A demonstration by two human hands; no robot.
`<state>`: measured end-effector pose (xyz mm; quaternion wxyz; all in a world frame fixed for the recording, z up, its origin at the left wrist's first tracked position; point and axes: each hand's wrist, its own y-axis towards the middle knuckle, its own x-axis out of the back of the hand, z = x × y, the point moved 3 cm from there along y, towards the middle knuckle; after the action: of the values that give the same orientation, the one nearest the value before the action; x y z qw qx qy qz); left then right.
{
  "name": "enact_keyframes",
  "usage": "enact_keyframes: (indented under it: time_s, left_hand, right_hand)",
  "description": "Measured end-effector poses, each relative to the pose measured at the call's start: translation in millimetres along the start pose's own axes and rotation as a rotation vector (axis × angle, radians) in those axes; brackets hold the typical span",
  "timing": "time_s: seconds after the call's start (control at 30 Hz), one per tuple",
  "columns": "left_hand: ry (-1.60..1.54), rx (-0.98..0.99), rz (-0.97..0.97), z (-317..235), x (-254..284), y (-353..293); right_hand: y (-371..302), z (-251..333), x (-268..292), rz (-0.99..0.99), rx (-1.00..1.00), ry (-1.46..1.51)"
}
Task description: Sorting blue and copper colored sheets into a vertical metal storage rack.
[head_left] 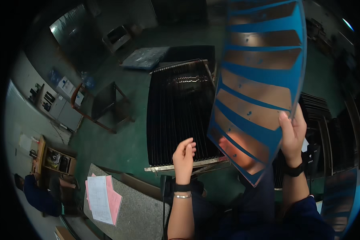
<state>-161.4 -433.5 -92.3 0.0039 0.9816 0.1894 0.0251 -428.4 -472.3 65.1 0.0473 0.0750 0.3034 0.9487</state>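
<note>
A large thin panel (256, 92), copper-coloured with wide blue bands across it, stands tilted on my right side. My right hand (294, 130) grips its right edge, thumb on the face turned towards me; the other fingers are partly hidden behind it. My left hand (184, 158) hangs in the air with loosely curled fingers and nothing in them. It is above the near end of a dark slotted rack (180, 116), left of the panel's lower corner. Many thin dark slats or sheets seem to fill this rack; I cannot tell which.
Left of me, white and pink papers (102, 200) lie on a grey table (142, 212). Further off stand a wooden chair (106, 106) and a plastic-wrapped flat stack (144, 58). Another person (42, 194) sits at far left. More racks (318, 116) stand at right.
</note>
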Motion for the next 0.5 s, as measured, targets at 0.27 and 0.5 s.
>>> enact_keyframes:
  time_s: [0.27,0.5]
  left_hand:
    - [0.791,-0.404,-0.178,35.5,-42.4,65.3]
    - [0.993,-0.319,-0.15,46.0,-64.4,62.0]
  right_hand:
    - [38.6,-41.4,-104.0,0.317,-0.082,-0.169]
    - [78.8,-76.5,-136.4,0.462,-0.144,-0.337]
